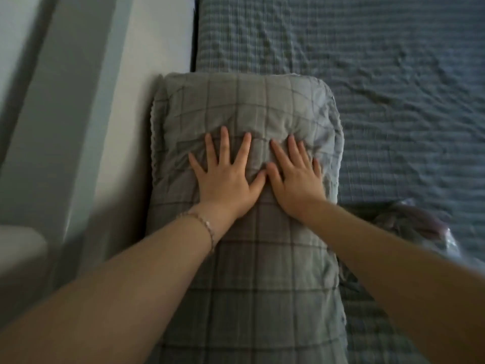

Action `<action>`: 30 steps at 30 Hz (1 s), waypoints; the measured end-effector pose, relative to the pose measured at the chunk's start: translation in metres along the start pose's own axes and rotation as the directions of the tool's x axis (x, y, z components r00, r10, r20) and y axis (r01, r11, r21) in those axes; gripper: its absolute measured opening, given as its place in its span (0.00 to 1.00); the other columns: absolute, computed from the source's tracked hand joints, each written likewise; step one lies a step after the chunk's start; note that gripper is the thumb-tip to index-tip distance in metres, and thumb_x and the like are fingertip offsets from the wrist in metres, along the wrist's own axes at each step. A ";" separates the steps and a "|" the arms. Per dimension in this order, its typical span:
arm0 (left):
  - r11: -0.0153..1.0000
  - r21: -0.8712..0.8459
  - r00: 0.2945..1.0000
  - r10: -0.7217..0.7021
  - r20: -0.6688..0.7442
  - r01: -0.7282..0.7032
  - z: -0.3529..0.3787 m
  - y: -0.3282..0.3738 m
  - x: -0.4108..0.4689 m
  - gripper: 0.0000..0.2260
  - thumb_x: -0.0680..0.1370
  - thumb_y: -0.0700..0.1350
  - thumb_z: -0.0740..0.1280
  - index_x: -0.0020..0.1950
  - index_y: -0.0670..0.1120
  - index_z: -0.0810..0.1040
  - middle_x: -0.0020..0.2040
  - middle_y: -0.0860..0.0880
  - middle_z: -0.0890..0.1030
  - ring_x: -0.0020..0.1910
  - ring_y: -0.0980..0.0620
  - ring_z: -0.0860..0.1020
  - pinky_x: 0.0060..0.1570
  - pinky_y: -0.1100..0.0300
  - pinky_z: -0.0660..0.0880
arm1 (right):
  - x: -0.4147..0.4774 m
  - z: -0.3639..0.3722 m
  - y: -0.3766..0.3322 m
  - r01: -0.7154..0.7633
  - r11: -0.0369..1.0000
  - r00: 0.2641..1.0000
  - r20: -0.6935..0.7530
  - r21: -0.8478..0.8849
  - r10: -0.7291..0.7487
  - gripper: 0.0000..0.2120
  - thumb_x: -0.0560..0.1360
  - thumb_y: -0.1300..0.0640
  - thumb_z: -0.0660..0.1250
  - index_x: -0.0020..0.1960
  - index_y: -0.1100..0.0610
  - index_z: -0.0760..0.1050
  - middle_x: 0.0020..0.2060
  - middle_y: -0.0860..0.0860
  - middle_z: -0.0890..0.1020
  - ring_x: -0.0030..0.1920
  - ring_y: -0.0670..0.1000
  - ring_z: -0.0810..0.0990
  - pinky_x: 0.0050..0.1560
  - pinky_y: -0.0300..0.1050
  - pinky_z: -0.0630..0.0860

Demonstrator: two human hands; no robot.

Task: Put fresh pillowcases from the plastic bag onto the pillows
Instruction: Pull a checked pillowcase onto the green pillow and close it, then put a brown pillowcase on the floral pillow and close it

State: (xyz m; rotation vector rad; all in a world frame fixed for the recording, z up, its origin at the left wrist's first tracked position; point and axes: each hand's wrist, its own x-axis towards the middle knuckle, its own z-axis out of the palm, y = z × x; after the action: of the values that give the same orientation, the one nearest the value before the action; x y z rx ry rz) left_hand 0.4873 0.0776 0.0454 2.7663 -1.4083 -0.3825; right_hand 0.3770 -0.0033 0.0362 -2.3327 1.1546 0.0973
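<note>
Head view shows my left hand (225, 174) and right hand (296, 174), fingers spread flat, pressing the grey checked fabric pillow (249, 106) to smooth its case.

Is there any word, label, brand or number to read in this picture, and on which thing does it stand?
None can be read.
The checked pillowcase, the striped bedsheet and the wall show no text.
The plastic bag is blurred; no print can be made out on it.
</note>
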 end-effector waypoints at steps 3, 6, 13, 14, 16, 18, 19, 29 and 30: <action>1.000 -0.008 1.000 0.003 0.002 -0.003 0.000 0.000 0.034 0.31 0.77 0.65 0.50 0.75 0.58 0.41 0.77 0.47 0.38 0.74 0.41 0.37 0.66 0.32 0.39 | 0.044 -0.003 -0.001 -0.057 0.998 0.998 0.027 -0.015 0.058 0.25 0.80 0.42 0.44 0.76 0.42 0.43 0.76 0.48 0.43 0.76 0.50 0.41 0.74 0.53 0.40; 1.000 -0.004 0.995 -0.003 0.101 0.004 -0.003 0.004 0.024 0.31 0.77 0.65 0.48 0.75 0.57 0.39 0.76 0.47 0.35 0.74 0.42 0.35 0.67 0.34 0.37 | 0.017 -0.006 -0.018 -0.168 0.985 0.985 0.050 0.030 0.166 0.26 0.81 0.45 0.46 0.76 0.47 0.44 0.76 0.51 0.45 0.76 0.51 0.41 0.74 0.54 0.40; 0.989 -0.022 0.989 0.144 0.021 -0.143 0.009 -0.017 -0.153 0.29 0.75 0.61 0.51 0.74 0.52 0.58 0.76 0.42 0.55 0.74 0.39 0.51 0.67 0.33 0.51 | -0.184 0.055 -0.022 -0.025 0.998 0.999 -0.021 -0.065 0.024 0.32 0.77 0.37 0.45 0.76 0.51 0.48 0.74 0.59 0.54 0.74 0.57 0.49 0.71 0.58 0.48; 0.992 0.006 0.990 0.125 0.070 -0.126 0.014 -0.017 -0.177 0.29 0.75 0.60 0.51 0.74 0.52 0.59 0.75 0.42 0.58 0.73 0.38 0.54 0.65 0.31 0.54 | -0.185 0.058 -0.014 -0.053 0.995 0.999 -0.015 -0.081 0.052 0.32 0.77 0.36 0.45 0.75 0.51 0.49 0.74 0.59 0.55 0.74 0.57 0.51 0.70 0.60 0.50; 0.995 0.034 0.994 0.087 0.067 -0.089 0.017 -0.012 -0.174 0.28 0.75 0.60 0.51 0.74 0.54 0.57 0.75 0.42 0.58 0.73 0.37 0.54 0.62 0.28 0.53 | -0.168 0.053 -0.008 -0.079 0.991 0.997 -0.027 -0.105 0.077 0.34 0.74 0.35 0.45 0.76 0.50 0.49 0.74 0.59 0.55 0.75 0.58 0.53 0.72 0.62 0.51; 0.995 0.085 0.994 0.049 0.097 -0.057 0.011 0.000 -0.136 0.26 0.78 0.59 0.49 0.76 0.57 0.48 0.77 0.46 0.47 0.75 0.39 0.43 0.64 0.29 0.44 | -0.144 0.043 -0.008 -0.067 0.993 0.997 0.015 -0.102 0.069 0.37 0.70 0.33 0.38 0.76 0.46 0.44 0.76 0.56 0.47 0.76 0.54 0.45 0.72 0.61 0.43; 0.995 0.090 0.993 0.026 0.114 -0.037 0.008 0.003 -0.119 0.26 0.79 0.59 0.47 0.75 0.58 0.43 0.77 0.48 0.41 0.74 0.40 0.37 0.65 0.30 0.40 | -0.138 0.040 -0.007 -0.064 0.995 0.997 0.028 -0.083 0.067 0.37 0.69 0.33 0.35 0.76 0.45 0.42 0.76 0.53 0.44 0.76 0.52 0.42 0.72 0.59 0.40; 0.991 0.051 0.971 -0.132 0.201 0.124 0.009 -0.002 -0.142 0.28 0.79 0.59 0.48 0.77 0.53 0.44 0.77 0.42 0.41 0.74 0.38 0.39 0.65 0.29 0.45 | -0.202 0.038 0.003 -0.146 0.984 0.987 0.085 0.106 0.137 0.38 0.74 0.35 0.48 0.76 0.54 0.44 0.75 0.49 0.46 0.76 0.50 0.45 0.75 0.51 0.49; 0.956 0.018 0.927 -0.289 0.237 0.293 0.000 0.015 -0.134 0.30 0.79 0.59 0.50 0.77 0.51 0.43 0.76 0.40 0.39 0.74 0.37 0.38 0.67 0.31 0.45 | -0.200 0.026 0.009 -0.226 0.966 0.964 0.168 0.123 0.204 0.36 0.76 0.37 0.51 0.76 0.55 0.48 0.76 0.51 0.50 0.76 0.52 0.50 0.74 0.51 0.53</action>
State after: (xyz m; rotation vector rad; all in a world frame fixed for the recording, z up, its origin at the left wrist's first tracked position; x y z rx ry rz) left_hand 0.3996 0.1753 0.0752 3.0018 -1.0130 -0.7527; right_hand 0.2481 0.1488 0.0682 -2.0331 1.2899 0.2610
